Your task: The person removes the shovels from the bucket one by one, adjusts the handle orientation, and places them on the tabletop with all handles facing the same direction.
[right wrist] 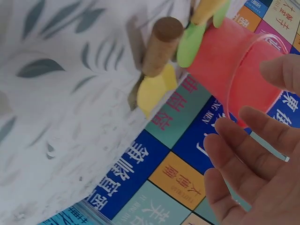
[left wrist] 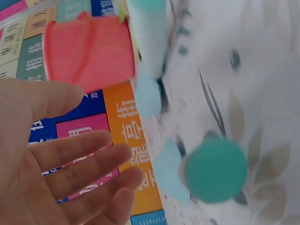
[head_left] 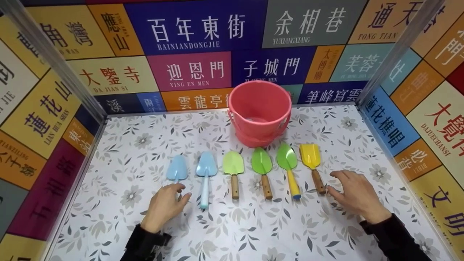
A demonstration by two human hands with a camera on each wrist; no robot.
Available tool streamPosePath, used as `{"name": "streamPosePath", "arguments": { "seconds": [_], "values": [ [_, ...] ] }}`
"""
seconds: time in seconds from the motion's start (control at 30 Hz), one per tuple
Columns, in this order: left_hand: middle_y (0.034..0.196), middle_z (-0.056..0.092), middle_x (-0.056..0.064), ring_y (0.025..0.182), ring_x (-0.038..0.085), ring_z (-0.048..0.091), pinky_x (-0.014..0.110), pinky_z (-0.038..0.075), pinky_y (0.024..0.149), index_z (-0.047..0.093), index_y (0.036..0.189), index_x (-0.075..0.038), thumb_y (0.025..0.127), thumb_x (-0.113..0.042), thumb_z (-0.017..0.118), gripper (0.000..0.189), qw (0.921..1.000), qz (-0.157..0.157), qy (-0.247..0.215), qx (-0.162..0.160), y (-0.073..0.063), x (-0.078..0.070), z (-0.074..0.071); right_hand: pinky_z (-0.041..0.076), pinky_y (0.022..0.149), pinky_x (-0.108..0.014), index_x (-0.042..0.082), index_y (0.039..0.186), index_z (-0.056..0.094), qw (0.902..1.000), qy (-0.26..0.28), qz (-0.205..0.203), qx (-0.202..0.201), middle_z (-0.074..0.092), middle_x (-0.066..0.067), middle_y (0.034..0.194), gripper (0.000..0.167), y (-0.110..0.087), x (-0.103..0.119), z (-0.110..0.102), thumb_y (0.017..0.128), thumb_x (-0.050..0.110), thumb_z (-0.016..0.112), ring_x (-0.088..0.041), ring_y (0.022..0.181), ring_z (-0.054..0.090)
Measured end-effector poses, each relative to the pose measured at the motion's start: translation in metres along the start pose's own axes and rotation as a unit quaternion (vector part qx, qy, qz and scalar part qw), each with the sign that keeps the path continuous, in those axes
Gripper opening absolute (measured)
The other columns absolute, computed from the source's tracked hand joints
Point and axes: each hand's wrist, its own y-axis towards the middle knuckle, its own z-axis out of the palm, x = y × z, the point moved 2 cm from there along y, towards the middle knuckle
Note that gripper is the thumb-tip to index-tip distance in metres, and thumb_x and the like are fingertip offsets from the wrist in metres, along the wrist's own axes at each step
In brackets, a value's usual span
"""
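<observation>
Several garden trowels lie in a row, blades pointing away. My left hand (head_left: 166, 203) hovers over the handle of the leftmost blue trowel (head_left: 177, 167), hiding most of it; the left wrist view shows relaxed fingers and the handle's teal end (left wrist: 215, 169) apart from them. Beside it lies a second blue trowel (head_left: 206, 170). My right hand (head_left: 357, 194), fingers loosely bent and holding nothing, is just right of the wooden handle (head_left: 318, 182) of the yellow trowel (head_left: 310, 155). Between are a light green trowel (head_left: 233, 163), a green trowel (head_left: 261, 162) and a yellow-handled green trowel (head_left: 287, 157).
A pink bucket (head_left: 261, 127) stands upright behind the row, its handle hanging down in front. Panels with coloured lettered blocks (head_left: 195, 70) enclose the back and both sides of the table. A leaf-patterned white cover (head_left: 232, 232) spreads beneath everything.
</observation>
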Motion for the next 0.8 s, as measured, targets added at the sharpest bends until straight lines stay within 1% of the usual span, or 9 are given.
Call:
{"name": "streamPosePath", "arguments": {
  "seconds": [0.13, 0.27, 0.37, 0.5, 0.57, 0.6, 0.67, 0.73, 0.8],
  "values": [
    [0.100, 0.073, 0.011, 0.092, 0.029, 0.069, 0.043, 0.057, 0.078, 0.074, 0.105, -0.002, 0.089, -0.015, 0.078, 0.021, 0.9977, 0.066, -0.012, -0.013, -0.011, -0.010, 0.005, 0.049, 0.079, -0.060, -0.005, 0.114, 0.066, 0.9997, 0.004, -0.019, -0.015, 0.068, -0.023, 0.106, 0.041, 0.011, 0.003, -0.011, 0.081, 0.013, 0.082, -0.042, 0.094, 0.065],
    [0.100, 0.071, 0.009, 0.092, 0.025, 0.069, 0.038, 0.058, 0.075, 0.074, 0.103, -0.005, 0.087, -0.015, 0.079, 0.019, 0.9914, 0.126, -0.005, -0.036, -0.023, -0.017, 0.012, 0.050, 0.080, -0.060, -0.006, 0.116, 0.066, 0.9986, 0.007, -0.041, -0.033, 0.069, -0.023, 0.107, 0.043, 0.028, 0.007, -0.024, 0.080, 0.013, 0.082, -0.043, 0.095, 0.065],
    [0.098, 0.070, 0.008, 0.090, 0.023, 0.068, 0.037, 0.058, 0.074, 0.074, 0.102, -0.005, 0.086, -0.015, 0.080, 0.019, 0.9861, 0.158, 0.001, -0.051, -0.030, -0.019, 0.016, 0.051, 0.080, -0.060, -0.005, 0.116, 0.066, 0.9971, 0.010, -0.058, -0.047, 0.069, -0.023, 0.106, 0.044, 0.045, 0.012, -0.037, 0.080, 0.013, 0.082, -0.043, 0.094, 0.065],
    [0.096, 0.069, 0.006, 0.088, 0.021, 0.067, 0.036, 0.057, 0.073, 0.074, 0.100, -0.007, 0.084, -0.016, 0.082, 0.020, 0.9801, 0.183, 0.014, -0.075, -0.035, -0.019, 0.021, 0.051, 0.080, -0.059, -0.005, 0.116, 0.065, 0.9927, 0.021, -0.093, -0.073, 0.069, -0.023, 0.106, 0.045, 0.074, 0.021, -0.057, 0.079, 0.013, 0.083, -0.043, 0.093, 0.065],
    [0.095, 0.069, 0.005, 0.086, 0.020, 0.067, 0.035, 0.057, 0.071, 0.074, 0.099, -0.008, 0.082, -0.016, 0.083, 0.021, 0.9769, 0.194, 0.020, -0.087, -0.036, -0.019, 0.023, 0.052, 0.081, -0.058, -0.006, 0.116, 0.065, 0.9907, 0.030, -0.105, -0.081, 0.069, -0.025, 0.106, 0.044, 0.092, 0.026, -0.067, 0.080, 0.012, 0.082, -0.043, 0.094, 0.065],
    [0.094, 0.069, 0.004, 0.086, 0.019, 0.067, 0.035, 0.057, 0.071, 0.074, 0.098, -0.008, 0.081, -0.016, 0.084, 0.021, 0.9756, 0.198, 0.021, -0.092, -0.037, -0.019, 0.023, 0.052, 0.082, -0.058, -0.006, 0.117, 0.065, 0.9907, 0.035, -0.103, -0.081, 0.069, -0.025, 0.107, 0.044, 0.101, 0.029, -0.072, 0.080, 0.012, 0.082, -0.043, 0.095, 0.065],
    [0.093, 0.069, 0.004, 0.085, 0.019, 0.066, 0.035, 0.057, 0.070, 0.074, 0.098, -0.008, 0.080, -0.016, 0.085, 0.022, 0.9735, 0.206, 0.021, -0.098, -0.037, -0.019, 0.024, 0.051, 0.085, -0.058, -0.007, 0.118, 0.064, 0.9923, 0.049, -0.092, -0.068, 0.068, -0.026, 0.111, 0.045, 0.122, 0.035, -0.082, 0.083, 0.013, 0.082, -0.044, 0.099, 0.064],
    [0.093, 0.069, 0.004, 0.084, 0.019, 0.066, 0.035, 0.057, 0.070, 0.074, 0.097, -0.008, 0.079, -0.015, 0.085, 0.023, 0.9723, 0.210, 0.020, -0.100, -0.038, -0.019, 0.025, 0.050, 0.089, -0.059, -0.008, 0.122, 0.062, 0.9946, 0.061, -0.073, -0.042, 0.066, -0.028, 0.115, 0.045, 0.143, 0.043, -0.089, 0.087, 0.015, 0.080, -0.044, 0.104, 0.062],
    [0.092, 0.069, 0.003, 0.084, 0.018, 0.066, 0.035, 0.057, 0.070, 0.074, 0.097, -0.007, 0.079, -0.015, 0.085, 0.023, 0.9720, 0.212, 0.020, -0.100, -0.039, -0.019, 0.025, 0.048, 0.093, -0.060, -0.008, 0.126, 0.060, 0.9961, 0.072, -0.051, -0.007, 0.064, -0.028, 0.120, 0.048, 0.167, 0.052, -0.093, 0.089, 0.018, 0.078, -0.044, 0.109, 0.060]
  ]
}}
